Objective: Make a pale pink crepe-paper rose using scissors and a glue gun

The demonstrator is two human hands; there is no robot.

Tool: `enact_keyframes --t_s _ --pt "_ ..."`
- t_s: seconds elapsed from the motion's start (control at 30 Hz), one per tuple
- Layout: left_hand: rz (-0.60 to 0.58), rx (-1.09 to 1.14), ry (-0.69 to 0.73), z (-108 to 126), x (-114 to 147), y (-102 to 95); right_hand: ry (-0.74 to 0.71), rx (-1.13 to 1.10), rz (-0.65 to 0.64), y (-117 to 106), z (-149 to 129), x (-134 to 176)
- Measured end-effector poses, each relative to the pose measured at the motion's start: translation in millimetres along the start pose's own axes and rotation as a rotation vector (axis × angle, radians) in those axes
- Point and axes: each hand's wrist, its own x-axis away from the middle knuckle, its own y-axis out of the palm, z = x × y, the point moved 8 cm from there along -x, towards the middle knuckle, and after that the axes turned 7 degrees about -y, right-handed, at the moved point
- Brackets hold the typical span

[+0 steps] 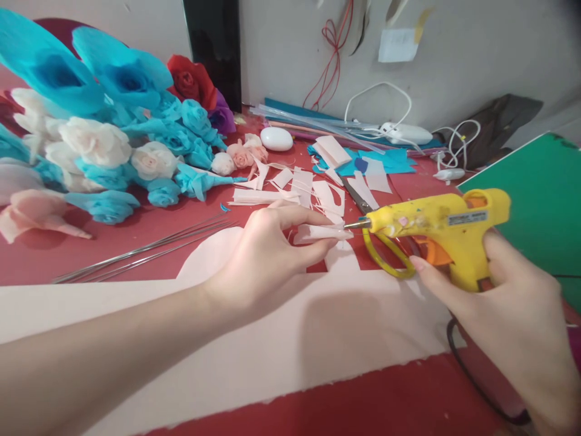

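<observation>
My left hand [267, 248] pinches a small rolled piece of pale pink crepe paper [318, 232] between thumb and fingers. A yellow hot glue gun [422, 215] with an orange trigger is gripped in my right hand [512, 303]. Its metal nozzle points left and meets the right end of the pink piece, or nearly so; I cannot tell if they touch. Scissors [388, 257] with yellow handles lie just under the nozzle. Below both hands a long sheet of pale pink paper [181, 357] spreads over the red table [363, 399].
Blue, white, pink and red paper flowers [109, 139] crowd the left. Thin metal wires [145, 249] lie in front of them. Pink paper scraps [302, 184], a white mouse-shaped object [276, 138] and a white power strip [406, 132] sit farther back. A green board [526, 194] is at right.
</observation>
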Motion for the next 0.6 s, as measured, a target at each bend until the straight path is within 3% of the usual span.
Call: enact_keyframes --t_s 0.33,0.6 --pt "-0.001 0.001 -0.019 -0.5 -0.9 -0.5 0.045 0.001 -0.011 -0.5 3.0 1.0" --pt "0.011 -0.04 -0.059 -4.4 -0.3 -1.5 -0.045 -0.042 0.034 -0.8 -0.6 1.8"
